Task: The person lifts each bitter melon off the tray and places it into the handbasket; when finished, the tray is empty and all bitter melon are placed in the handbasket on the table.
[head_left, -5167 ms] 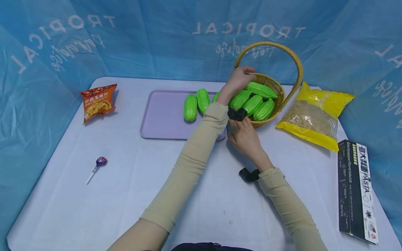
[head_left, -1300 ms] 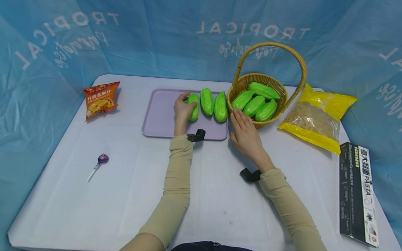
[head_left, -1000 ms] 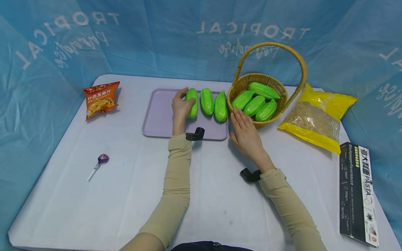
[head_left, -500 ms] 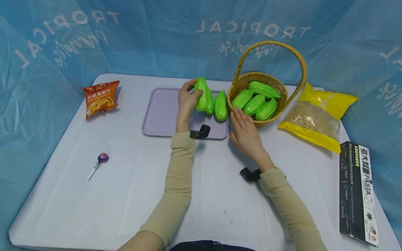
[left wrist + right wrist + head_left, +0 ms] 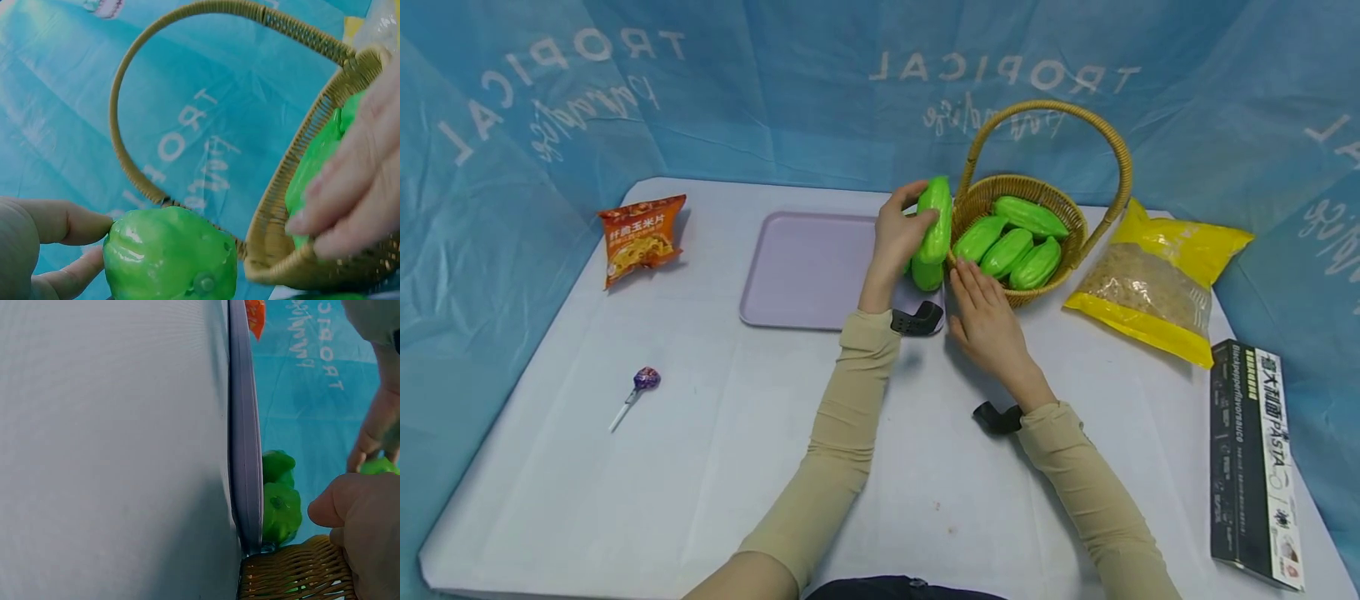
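Two hands, logged as I see them from my remote seat.
Left hand (image 5: 898,233): upper centre of the head view; fingers and thumb clamped on a green gourd (image 5: 936,218), lifted and upright just left of the basket (image 5: 1063,250).
Right hand (image 5: 988,312): centre; fingers straight and together, resting against the basket's near wall.
Basket contents: three gourds (image 5: 1009,248).
Tray (image 5: 805,271): left of the basket; two gourds (image 5: 279,503) at its right end.
Left edge: snack bag (image 5: 640,236), lollipop (image 5: 642,382).
Right edge: yellow bag (image 5: 1150,283), pasta box (image 5: 1251,454).
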A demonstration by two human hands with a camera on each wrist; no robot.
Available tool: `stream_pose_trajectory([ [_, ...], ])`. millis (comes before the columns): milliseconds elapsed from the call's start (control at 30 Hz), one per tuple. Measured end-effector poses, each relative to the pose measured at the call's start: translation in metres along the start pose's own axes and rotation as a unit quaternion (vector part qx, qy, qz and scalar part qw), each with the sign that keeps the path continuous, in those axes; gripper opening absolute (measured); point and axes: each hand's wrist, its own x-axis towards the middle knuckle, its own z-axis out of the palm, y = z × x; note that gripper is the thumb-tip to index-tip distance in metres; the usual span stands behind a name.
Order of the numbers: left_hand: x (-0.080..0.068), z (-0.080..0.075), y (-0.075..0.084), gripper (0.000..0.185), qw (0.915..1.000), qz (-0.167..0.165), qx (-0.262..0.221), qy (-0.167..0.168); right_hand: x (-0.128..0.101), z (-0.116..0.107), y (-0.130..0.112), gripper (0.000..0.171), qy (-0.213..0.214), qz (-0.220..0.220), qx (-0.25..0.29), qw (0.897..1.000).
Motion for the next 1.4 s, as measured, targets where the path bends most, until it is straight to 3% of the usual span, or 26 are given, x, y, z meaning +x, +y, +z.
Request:
stream_pose_trajectory([
  [267, 0.004, 0.017, 0.014, 0.046, 0.9995, -0.006, -0.002, -0.032, -0.001, 0.000, 0.002, 0.062, 0.006, 0.001, -0.003, 1.000],
  [500, 0.012, 0.032, 0.027, 0.043, 0.9960, -0.002, 0.045, -0.078, -0.003, 0.003, 0.003, 0.057, 0.052, -0.021, -0.019, 0.998],
  [733, 0.024, 0.049, 0.041, 0.041, 0.9915, 0.007, 0.054, -0.118, -0.004, 0.004, 0.004, 0.062, 0.063, -0.032, -0.014, 0.997],
  [867, 0.030, 0.062, 0.046, 0.041, 0.9888, -0.008, 0.057, -0.137, -0.005, 0.004, 0.004, 0.053, 0.074, -0.033, -0.007, 0.997],
  [1067, 0.037, 0.081, 0.043, 0.039, 0.9835, -0.051, 0.081, -0.154, -0.005, 0.007, 0.005, 0.030, 0.103, -0.055, -0.036, 0.993],
  [1233, 0.038, 0.090, 0.034, 0.039, 0.9796, -0.082, 0.076, -0.167, -0.005, 0.010, 0.005, 0.024, 0.130, -0.082, -0.083, 0.985],
  [1400, 0.037, 0.095, 0.033, 0.037, 0.9802, -0.082, 0.063, -0.169, -0.005, 0.009, 0.005, 0.027, 0.111, -0.079, -0.107, 0.985],
])
